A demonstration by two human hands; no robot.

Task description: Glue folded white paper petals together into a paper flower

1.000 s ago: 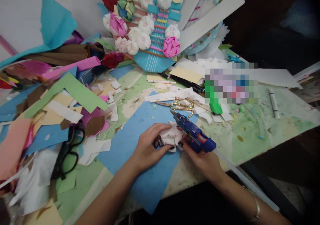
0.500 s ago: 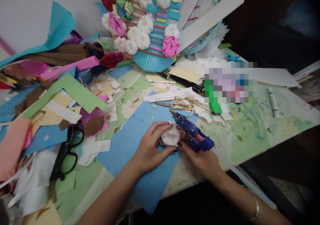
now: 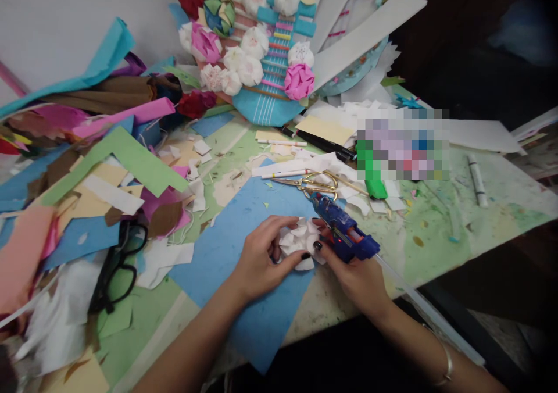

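One white paper flower point(image 3: 297, 240) is held btwn the fingers of L hand point(image 3: 255, 259) & R hand point(image 3: 355, 279), over a blue sheet point(image 3: 244, 207). L fingers: curved, part-open, thumb on flower's near edge, others round its left & far side, so they've got hold of it. R thumb lies on flower's right edge; same hand also has the blue glue gun point(image 3: 344, 230), nozzle aimed away & up-left, past the fingertips. Rest of R fingers mostly hidden by gun & flower; can't tell how tight they grip. Small red light on gun, just beyond R thumb. Clear glue stick point(image 3: 418, 297) runs from gun's rear, back past R wrist, nr a bracelet point(image 3: 449, 363).

Just beyond R fingertips: gold-handled scissors point(image 3: 320, 185), blades to left. Farther out, ahead of fingers: blue paper guitar point(image 3: 272, 111) w/ paper flowers point(image 3: 244, 67) beside it. Well left of L fingers: black-framed glasses point(image 3: 103, 275) nr paper scraps point(image 3: 113, 195). Well right of R fingers: white marker point(image 3: 476, 181).
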